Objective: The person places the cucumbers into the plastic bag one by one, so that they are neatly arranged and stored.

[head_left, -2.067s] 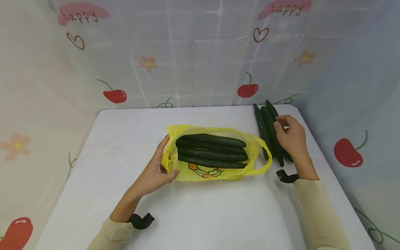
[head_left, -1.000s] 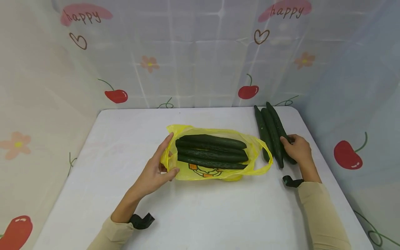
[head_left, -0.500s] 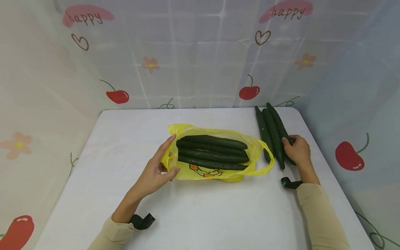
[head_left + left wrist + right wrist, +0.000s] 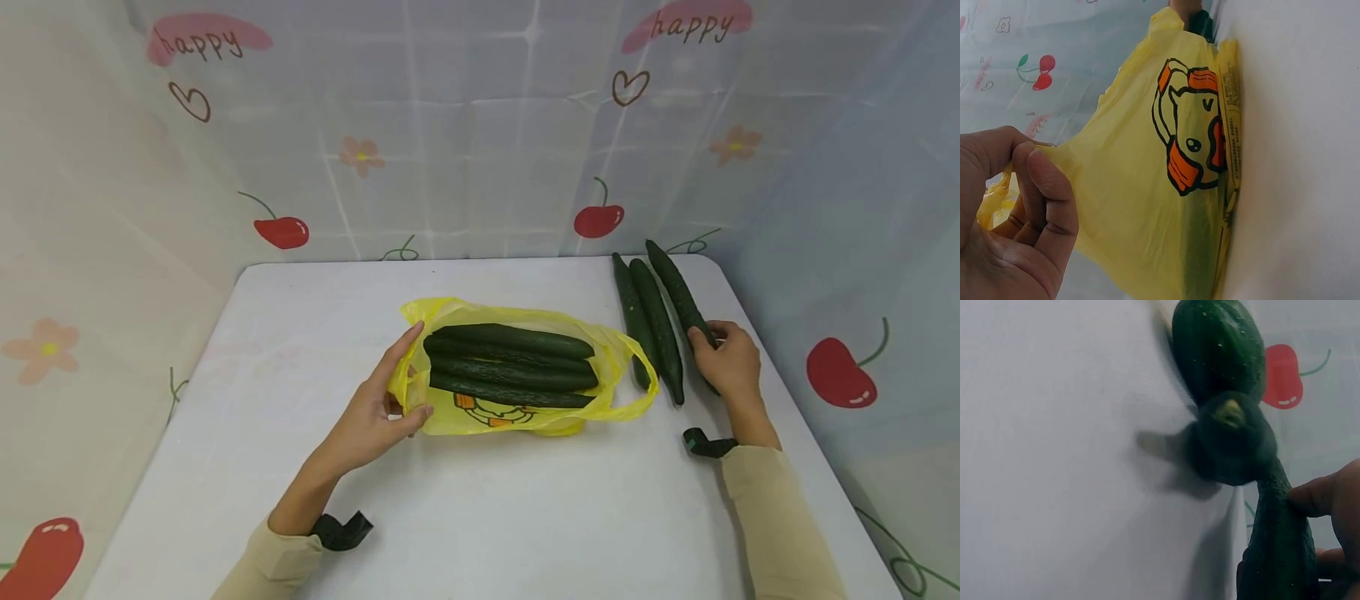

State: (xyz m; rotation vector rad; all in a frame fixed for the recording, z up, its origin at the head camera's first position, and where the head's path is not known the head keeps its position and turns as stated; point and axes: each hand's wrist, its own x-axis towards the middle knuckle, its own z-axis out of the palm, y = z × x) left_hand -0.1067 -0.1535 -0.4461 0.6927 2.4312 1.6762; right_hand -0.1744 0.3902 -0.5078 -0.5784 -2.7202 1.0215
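Observation:
A yellow plastic bag [image 4: 517, 418] with a printed cartoon lies on its side mid-table, its mouth spread wide. Several dark green cucumbers [image 4: 510, 368] are visible inside it. My left hand [image 4: 375, 408] pinches the bag's left edge; in the left wrist view its curled fingers [image 4: 1050, 181] grip the thin plastic and stretch it. At the right, my right hand [image 4: 726, 360] grips the near part of a cucumber [image 4: 678, 287], its far end angled away from two other cucumbers [image 4: 660, 333]. The right wrist view shows the thumb [image 4: 1313, 497] on the held cucumber [image 4: 1279, 550].
The white table [image 4: 480, 517] has its right edge just beyond my right hand. A bag handle loop [image 4: 645, 392] reaches close to the two loose cucumbers. Printed curtains [image 4: 465, 125] hang behind the table and at both sides.
My right hand came down onto the rightmost cucumber, took hold of it, and has shifted it slightly right, opening a gap from the other two. The left hand stays at the bag.

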